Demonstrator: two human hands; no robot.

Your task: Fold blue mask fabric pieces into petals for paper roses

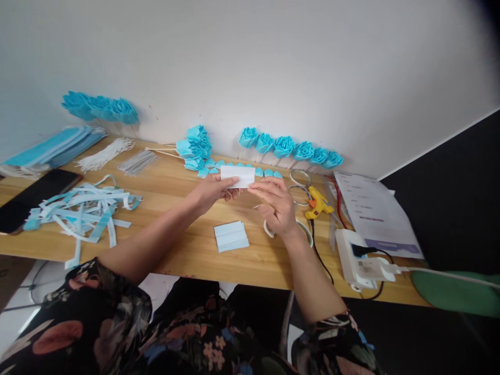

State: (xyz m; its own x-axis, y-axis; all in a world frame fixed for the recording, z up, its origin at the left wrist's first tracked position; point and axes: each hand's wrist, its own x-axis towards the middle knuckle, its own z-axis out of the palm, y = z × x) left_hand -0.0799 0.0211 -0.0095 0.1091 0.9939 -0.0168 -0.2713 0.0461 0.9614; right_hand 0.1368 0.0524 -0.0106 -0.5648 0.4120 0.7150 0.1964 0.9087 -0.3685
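Observation:
My left hand and my right hand hold a small white rectangular piece of mask fabric between them, above the wooden table. The left fingers pinch its left lower edge; the right fingers touch its right lower side. Below the hands lies a folded light-blue mask piece on the table. A roll of tape sits partly hidden under my right hand.
Blue fabric roses line the wall, more roses at far left. Cut mask strips, a black phone, stacked masks, a yellow glue gun, papers and a white power strip lie around.

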